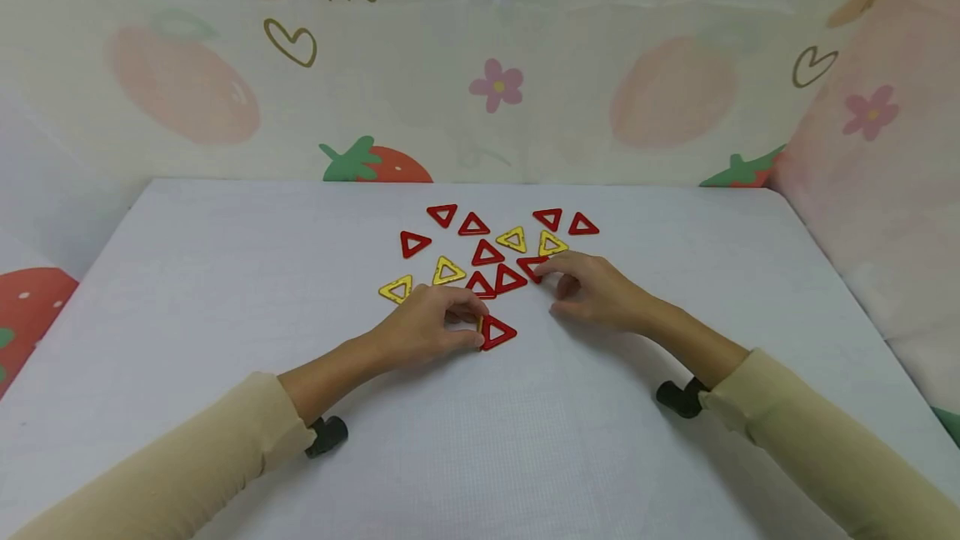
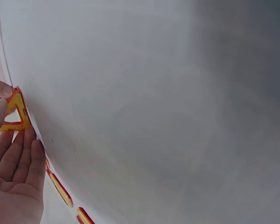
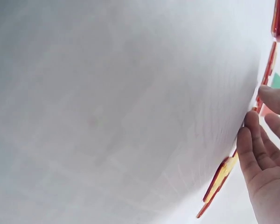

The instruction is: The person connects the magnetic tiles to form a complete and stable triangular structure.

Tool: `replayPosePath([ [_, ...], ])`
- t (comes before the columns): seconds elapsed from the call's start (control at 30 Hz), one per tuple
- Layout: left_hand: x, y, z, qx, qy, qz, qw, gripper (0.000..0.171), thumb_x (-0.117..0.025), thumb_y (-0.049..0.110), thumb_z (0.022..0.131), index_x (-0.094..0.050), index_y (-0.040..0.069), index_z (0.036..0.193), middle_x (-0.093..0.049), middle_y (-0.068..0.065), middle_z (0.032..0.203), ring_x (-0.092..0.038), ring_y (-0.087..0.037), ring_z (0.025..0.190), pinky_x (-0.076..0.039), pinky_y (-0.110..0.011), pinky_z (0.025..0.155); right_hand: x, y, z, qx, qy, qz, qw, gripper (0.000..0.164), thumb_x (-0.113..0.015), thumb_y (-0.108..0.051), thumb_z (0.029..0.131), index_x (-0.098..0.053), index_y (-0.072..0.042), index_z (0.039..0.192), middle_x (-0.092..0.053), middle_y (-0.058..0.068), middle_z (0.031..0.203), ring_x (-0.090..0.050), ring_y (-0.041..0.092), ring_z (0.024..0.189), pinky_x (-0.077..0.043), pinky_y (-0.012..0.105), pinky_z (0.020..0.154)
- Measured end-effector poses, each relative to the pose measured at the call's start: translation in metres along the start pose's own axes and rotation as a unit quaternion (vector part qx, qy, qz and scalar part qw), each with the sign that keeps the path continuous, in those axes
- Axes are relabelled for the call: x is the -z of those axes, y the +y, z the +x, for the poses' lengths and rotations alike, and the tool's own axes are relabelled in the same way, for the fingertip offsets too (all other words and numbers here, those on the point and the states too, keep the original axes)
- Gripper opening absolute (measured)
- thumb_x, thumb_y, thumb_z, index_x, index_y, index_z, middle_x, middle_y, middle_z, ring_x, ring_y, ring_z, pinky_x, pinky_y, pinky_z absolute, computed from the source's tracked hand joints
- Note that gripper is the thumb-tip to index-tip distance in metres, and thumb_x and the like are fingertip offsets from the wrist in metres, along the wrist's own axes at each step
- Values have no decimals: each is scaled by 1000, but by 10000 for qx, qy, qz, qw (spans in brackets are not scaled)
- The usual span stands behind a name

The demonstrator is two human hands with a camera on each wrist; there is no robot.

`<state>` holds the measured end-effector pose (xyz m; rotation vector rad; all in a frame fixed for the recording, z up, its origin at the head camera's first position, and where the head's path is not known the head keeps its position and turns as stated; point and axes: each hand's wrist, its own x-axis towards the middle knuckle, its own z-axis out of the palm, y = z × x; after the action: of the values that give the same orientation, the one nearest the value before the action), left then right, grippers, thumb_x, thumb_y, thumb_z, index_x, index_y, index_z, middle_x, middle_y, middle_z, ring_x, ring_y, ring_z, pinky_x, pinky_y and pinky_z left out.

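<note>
My left hand (image 1: 431,325) pinches triangular frame tiles between thumb and fingers, close over the white table (image 1: 300,240). In the head view a red triangle tile (image 1: 498,332) faces right, with a thin yellow edge along its left side. The left wrist view shows a yellow-orange triangle (image 2: 22,112) with red edges in the same grip. My right hand (image 1: 600,290) reaches to another red triangle tile (image 1: 531,267), index fingertip on it and thumb apart from it. Two red tiles (image 1: 508,278) lie flat between the hands.
Beyond the hands lie several more red tiles (image 1: 473,224) and yellow tiles (image 1: 448,271), spread flat. One yellow tile (image 1: 396,289) lies just left of my left hand. A printed cloth (image 1: 562,40) hangs behind the table's far edge.
</note>
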<state>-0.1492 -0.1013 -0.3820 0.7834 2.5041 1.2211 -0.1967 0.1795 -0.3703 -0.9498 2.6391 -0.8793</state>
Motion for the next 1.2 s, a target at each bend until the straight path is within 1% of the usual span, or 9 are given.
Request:
replayPosePath([
  [0.1, 0, -1, 0, -19, 6, -10, 10000, 29, -79, 14, 86, -70, 8, 112, -73, 3, 104, -68, -11, 103, -52, -31, 95, -1, 0, 2, -14, 35, 6, 10000, 50, -77, -2, 83, -61, -3, 130, -64, 9, 114, -62, 17, 87, -54, 37, 85],
  [0.3, 0, -1, 0, -29, 7, 38, 10000, 29, -79, 14, 86, -70, 8, 112, -73, 3, 104, -68, -12, 103, -52, -31, 95, -1, 1, 7, -201, 69, 19, 9998, 55, -77, -5, 85, -58, -4, 136, -65, 8, 112, -64, 16, 85, -56, 36, 84],
  [0.53, 1, 0, 0, -10, -24, 66, 10000, 29, -79, 16, 86, -70, 8, 113, -73, 3, 104, -68, -12, 102, -52, -31, 94, -1, 3, 15, -254, 103, 1, 9996, 55, -76, -6, 86, -56, -6, 138, -59, 12, 124, -64, 14, 82, -56, 35, 84],
  [0.8, 2, 1, 0, -10, -20, 51, 10000, 28, -79, 16, 86, -70, 9, 112, -73, 3, 103, -68, -12, 102, -52, -31, 94, 2, 3, 20, -509, 73, 83, 9986, 58, -76, -7, 86, -55, -7, 140, -62, 9, 119, -62, 18, 82, -56, 35, 82],
  [0.93, 2, 1, 0, 13, -43, 25, 10000, 29, -79, 16, 86, -70, 9, 113, -73, 3, 104, -68, -12, 102, -52, -31, 94, 2, 4, 22, -515, 29, 118, 9986, 59, -75, -7, 87, -53, -8, 142, -61, 9, 123, -62, 18, 82, -56, 33, 80],
  [1.2, 2, 0, 1, 42, -66, -41, 10000, 28, -79, 15, 87, -70, 9, 113, -72, 4, 104, -68, -11, 102, -52, -31, 94, 2, 6, 23, -329, 41, 180, 9993, 52, -73, -3, 87, -57, -3, 136, -64, 10, 127, -61, 17, 81, -55, 33, 80],
])
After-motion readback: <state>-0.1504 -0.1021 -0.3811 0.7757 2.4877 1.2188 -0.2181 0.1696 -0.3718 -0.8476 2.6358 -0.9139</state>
